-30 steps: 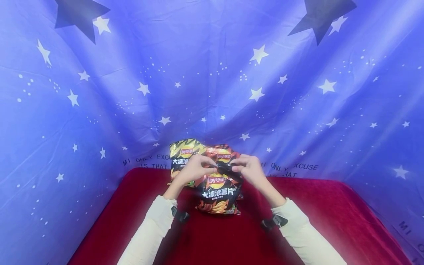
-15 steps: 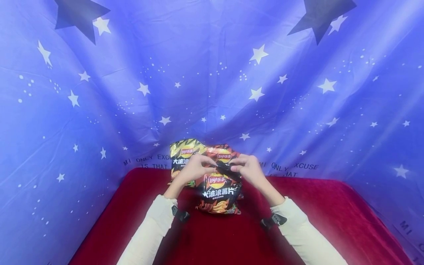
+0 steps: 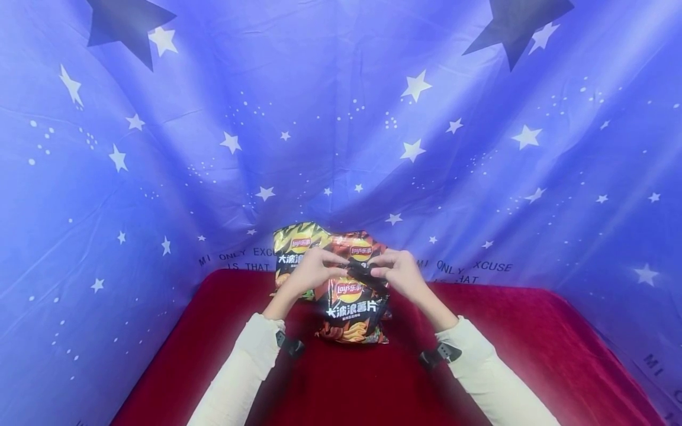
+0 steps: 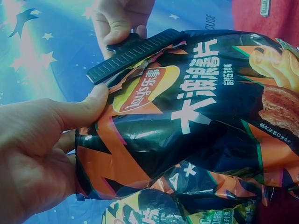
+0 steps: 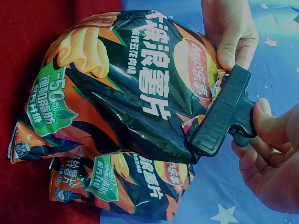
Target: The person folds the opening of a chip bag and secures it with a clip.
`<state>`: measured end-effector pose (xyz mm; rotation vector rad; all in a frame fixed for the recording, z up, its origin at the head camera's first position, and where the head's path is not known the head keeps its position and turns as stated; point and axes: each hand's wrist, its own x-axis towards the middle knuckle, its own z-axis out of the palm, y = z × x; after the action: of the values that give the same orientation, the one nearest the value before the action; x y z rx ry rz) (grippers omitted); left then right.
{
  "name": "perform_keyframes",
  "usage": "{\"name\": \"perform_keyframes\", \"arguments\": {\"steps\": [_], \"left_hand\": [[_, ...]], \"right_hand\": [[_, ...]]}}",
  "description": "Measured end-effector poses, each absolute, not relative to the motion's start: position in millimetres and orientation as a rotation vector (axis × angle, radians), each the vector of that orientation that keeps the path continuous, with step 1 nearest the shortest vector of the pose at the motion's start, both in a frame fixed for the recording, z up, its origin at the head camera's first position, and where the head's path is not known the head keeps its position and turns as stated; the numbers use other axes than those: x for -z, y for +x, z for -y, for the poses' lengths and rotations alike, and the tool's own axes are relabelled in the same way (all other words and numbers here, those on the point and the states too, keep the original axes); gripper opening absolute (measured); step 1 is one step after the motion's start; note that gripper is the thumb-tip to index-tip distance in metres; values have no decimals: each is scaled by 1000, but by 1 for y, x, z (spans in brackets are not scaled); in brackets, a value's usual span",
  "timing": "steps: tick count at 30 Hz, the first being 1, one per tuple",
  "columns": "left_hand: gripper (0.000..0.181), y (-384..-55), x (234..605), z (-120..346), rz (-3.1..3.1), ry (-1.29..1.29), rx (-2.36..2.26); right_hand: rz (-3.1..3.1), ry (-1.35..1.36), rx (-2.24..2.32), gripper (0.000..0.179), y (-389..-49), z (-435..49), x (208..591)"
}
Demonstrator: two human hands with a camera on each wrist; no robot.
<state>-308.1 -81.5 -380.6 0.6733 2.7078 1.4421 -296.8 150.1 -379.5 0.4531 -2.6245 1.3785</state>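
Right wrist view: a black clip (image 5: 222,112) is seen lying along the top edge of the front chip bag (image 5: 114,88), right of centre in the frame. Its levers are pinched between the thumb and curled fingers of the right hand (image 5: 275,149); whether the bar is clamped or parted cannot be told. In the left wrist view the bag's top corner is gripped by the left hand (image 4: 44,140), thumb in front, fingers closed behind, at the left of the frame. The edge beneath that hand is not covered by the clip, and crumpled film is noted beside the bar. In the head view the bag is found low in the middle, above a red table (image 3: 533,337).

Judgement: the film is best held taut and flat, the bar aligned squared to the edge, and the levers released gently, lest the film be pinched askew.
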Motion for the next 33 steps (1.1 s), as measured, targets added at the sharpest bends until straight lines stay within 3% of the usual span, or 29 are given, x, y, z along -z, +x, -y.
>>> {"name": "perform_keyframes", "arguments": {"steps": [33], "left_hand": [[26, -303, 376, 83, -2610, 762, -1447]], "right_hand": [[2662, 644, -1339, 23, -298, -155, 380]]}}
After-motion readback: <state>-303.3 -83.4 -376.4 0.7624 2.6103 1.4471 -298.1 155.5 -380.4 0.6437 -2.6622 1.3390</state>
